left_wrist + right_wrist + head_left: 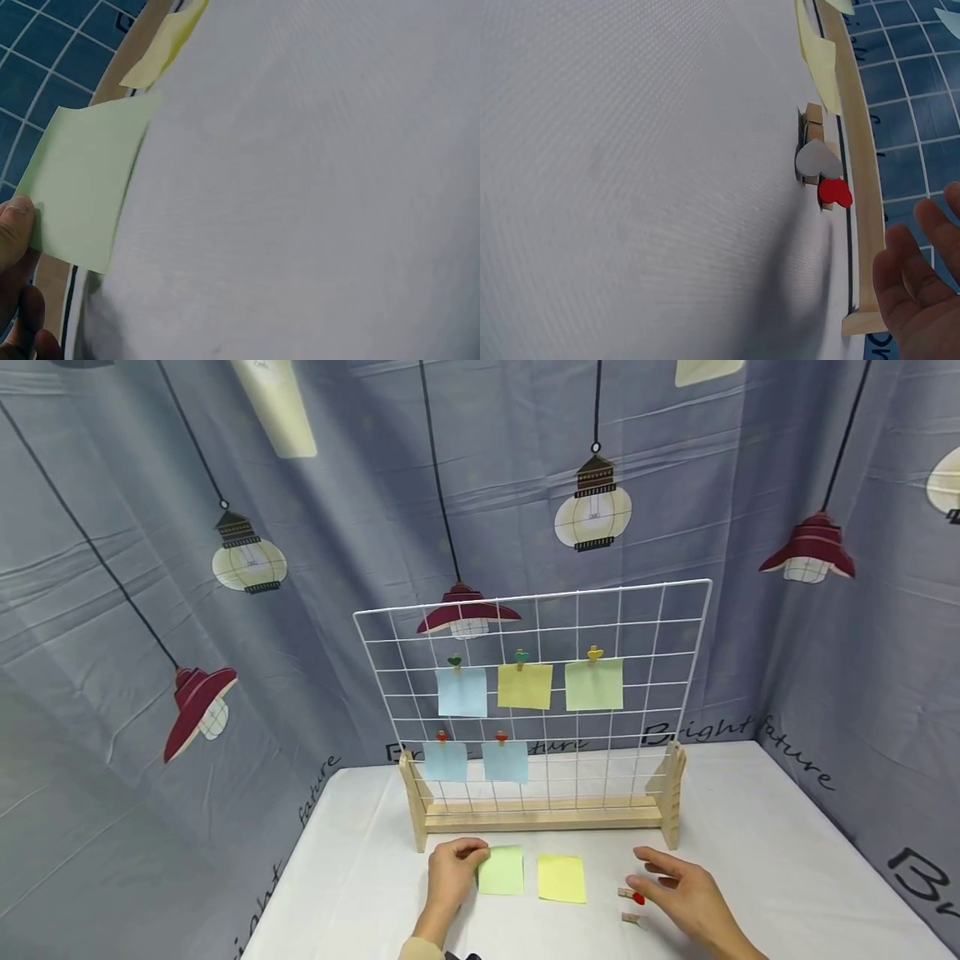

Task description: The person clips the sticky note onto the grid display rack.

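My left hand pinches the left edge of a pale green sticky note between thumb and fingers; the left wrist view shows the thumb on the note. Beside it, on the white table, lies a yellow sticky note. My right hand hovers with parted fingers near two small wooden clothespins, holding nothing. One clothespin carries a red heart. The other clothespin bears a pale heart, seen as grey-white in the right wrist view.
Behind the notes stands a white wire grid on a wooden base. Clipped to it are blue notes, a yellow note and a green note. A patterned grey-blue curtain surrounds the table.
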Tool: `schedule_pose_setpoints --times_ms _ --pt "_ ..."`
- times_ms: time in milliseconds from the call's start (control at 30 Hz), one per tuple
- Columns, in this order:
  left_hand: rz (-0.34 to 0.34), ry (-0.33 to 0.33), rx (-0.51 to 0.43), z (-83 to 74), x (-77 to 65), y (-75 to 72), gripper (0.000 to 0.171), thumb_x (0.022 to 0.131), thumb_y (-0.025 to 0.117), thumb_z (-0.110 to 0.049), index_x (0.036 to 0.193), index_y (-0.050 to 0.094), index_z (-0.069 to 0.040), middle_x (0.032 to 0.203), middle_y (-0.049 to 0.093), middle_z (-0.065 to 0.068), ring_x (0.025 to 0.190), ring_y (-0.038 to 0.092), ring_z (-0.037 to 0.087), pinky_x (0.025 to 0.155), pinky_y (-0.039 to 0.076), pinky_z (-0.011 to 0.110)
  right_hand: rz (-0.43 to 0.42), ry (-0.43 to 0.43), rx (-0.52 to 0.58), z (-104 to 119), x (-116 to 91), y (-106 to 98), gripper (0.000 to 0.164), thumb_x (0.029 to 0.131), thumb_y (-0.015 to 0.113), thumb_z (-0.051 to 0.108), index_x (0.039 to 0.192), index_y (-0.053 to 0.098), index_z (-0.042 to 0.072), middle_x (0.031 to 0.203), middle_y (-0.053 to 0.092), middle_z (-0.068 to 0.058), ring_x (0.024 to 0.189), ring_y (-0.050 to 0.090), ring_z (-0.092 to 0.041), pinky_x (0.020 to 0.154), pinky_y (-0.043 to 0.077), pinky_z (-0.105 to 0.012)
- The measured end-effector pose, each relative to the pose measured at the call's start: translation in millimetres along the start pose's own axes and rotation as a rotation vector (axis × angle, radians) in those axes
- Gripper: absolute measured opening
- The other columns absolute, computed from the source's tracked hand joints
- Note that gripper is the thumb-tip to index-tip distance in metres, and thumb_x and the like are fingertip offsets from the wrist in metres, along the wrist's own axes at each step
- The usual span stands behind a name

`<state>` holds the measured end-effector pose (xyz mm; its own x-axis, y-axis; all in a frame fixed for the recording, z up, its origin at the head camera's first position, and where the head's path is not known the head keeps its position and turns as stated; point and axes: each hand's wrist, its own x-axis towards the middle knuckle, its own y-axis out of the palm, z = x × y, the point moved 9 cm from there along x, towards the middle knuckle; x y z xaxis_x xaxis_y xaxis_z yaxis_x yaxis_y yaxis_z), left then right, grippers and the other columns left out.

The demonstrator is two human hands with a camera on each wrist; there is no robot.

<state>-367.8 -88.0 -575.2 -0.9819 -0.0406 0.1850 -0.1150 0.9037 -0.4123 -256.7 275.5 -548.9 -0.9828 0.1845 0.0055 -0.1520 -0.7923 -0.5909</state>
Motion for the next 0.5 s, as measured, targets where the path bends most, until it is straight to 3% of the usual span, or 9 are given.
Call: schedule_pose_setpoints --times_ms 167,500 --pt "-0.015 -0.03 -0.038 -5.1 -3.4 -9.9 0.006 0.083 0.085 -0.017 0.088 0.083 -0.017 0.08 0.076 -0.005 0.076 0.063 0.007 0.067 0.046 0.019 0.026 0.033 0.062 -10 2 5 0.054 0.089 0.082 0.031 0.134 0.068 0.005 0.133 0.069 -0.015 0.11 0.071 -0.026 0.082 0.058 -0.025" --pt "-0.039 0.014 -0.103 -31.2 -11.1 -22.3 0.007 0.082 0.086 -0.018 0.088 0.084 -0.015 0.078 0.076 -0.002 0.071 0.06 0.004 0.059 0.042 0.019 0.063 0.118 0.161 -35 6 16 0.065 0.083 0.087 0.031 0.136 0.064 0.001 0.136 0.066 -0.02 0.118 0.068 -0.033 0.09 0.06 -0.037"
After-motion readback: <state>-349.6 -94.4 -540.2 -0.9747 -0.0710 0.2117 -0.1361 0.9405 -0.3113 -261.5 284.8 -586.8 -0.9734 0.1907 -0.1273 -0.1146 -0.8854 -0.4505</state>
